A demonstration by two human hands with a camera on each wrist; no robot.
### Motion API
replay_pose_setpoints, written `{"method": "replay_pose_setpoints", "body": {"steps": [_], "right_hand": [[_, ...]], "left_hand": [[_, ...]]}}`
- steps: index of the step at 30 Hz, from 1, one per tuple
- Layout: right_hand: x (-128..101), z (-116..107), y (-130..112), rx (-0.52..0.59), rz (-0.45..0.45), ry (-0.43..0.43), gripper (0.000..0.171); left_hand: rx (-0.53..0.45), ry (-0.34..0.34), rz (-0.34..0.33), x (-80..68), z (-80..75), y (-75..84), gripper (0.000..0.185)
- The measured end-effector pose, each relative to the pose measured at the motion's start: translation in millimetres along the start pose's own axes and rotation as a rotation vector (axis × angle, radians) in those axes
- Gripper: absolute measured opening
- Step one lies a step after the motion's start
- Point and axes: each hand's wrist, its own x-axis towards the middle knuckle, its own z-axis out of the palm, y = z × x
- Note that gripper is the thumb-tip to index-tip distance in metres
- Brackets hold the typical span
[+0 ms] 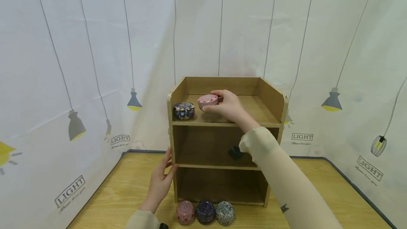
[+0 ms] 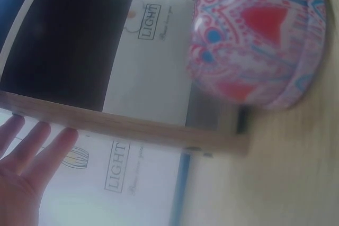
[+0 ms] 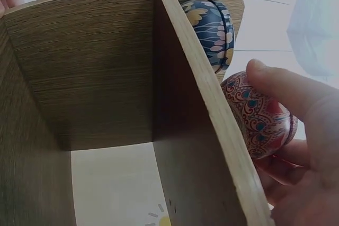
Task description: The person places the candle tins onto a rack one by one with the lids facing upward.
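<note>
Pink tin [image 1: 186, 212], dark purple tin [image 1: 205, 212] and grey-white tin [image 1: 225, 213] are lined up side by side at the bottom centre of the frame, set on the wooden tabletop [image 1: 127, 179] before the shelf unit [image 1: 206, 167], probably so that each can be taken without reaching round another. At lower left, the unit's side is touched by the left hand [image 1: 159, 183], its fingers extended and somewhat spread, nothing being gripped; the unit is presumably steadied that way. Near the centre, over the top level [image 1: 254, 110], the pink-topped tin [image 1: 207, 102] is pinched by the right hand [image 1: 230, 107] between thumb and curled fingers, parted only as wide as the tin. It is held by its sides, flat top upward, seemingly so that its underside is left free; whether the board is touched cannot be told. Just to its left, the navy floral tin [image 1: 184, 111] is placed at the front corner, perhaps to leave room alongside. Behind, the upper frame is filled by a pale backdrop [image 1: 197, 27] printed with hanging lamps [image 1: 134, 101].
</note>
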Motion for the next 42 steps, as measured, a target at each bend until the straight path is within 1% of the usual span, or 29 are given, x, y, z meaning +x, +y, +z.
{"method": "replay_pose_setpoints", "body": {"steps": [3,4,5,10,11,12,15,19,26,31,36,42], "right_hand": [[1.5,0.2,0.7,-0.033,-0.002,0.000,0.070],[2.2,0.4,1.0,-0.043,0.000,-0.001,0.070],[2.8,0.5,1.3,-0.051,0.003,-0.004,0.070],[5.1,2.2,3.0,-0.068,0.028,-0.027,0.070],[5.5,2.7,3.3,-0.068,0.031,-0.032,0.070],[5.9,3.1,3.6,-0.072,0.033,-0.036,0.070],[6.4,3.7,4.0,-0.086,0.040,-0.048,0.072],[6.6,3.5,4.6,-0.105,0.050,-0.056,0.073],[8.2,3.5,3.8,-0.135,0.072,-0.067,0.074],[9.0,4.8,2.8,-0.159,0.080,-0.082,0.077],[10.1,6.3,2.5,-0.162,0.080,-0.089,0.077],[11.0,8.7,1.3,-0.166,0.071,-0.101,0.077]], "left_hand": [[-0.005,-0.004,-0.006,1.0,-0.1,1.8,0.065],[0.001,-0.001,-0.004,1.9,-0.7,7.3,0.064],[0.005,-0.001,-0.006,2.2,-0.8,7.4,0.064],[0.043,0.012,0.015,2.2,0.2,6.2,0.065],[0.040,0.013,0.016,1.5,1.0,0.3,0.066],[0.045,0.018,0.026,1.4,1.4,0.4,0.066],[0.049,0.019,0.028,0.5,1.5,-0.7,0.066],[0.033,-0.002,0.006,0.1,0.5,-0.2,0.066],[-0.002,-0.031,-0.029,1.2,-0.6,5.0,0.066],[0.009,-0.027,-0.035,0.2,-0.6,4.3,0.067],[0.023,-0.024,-0.026,-0.5,-0.9,3.4,0.068],[0.010,-0.022,-0.043,-1.0,-1.7,3.7,0.066]]}}
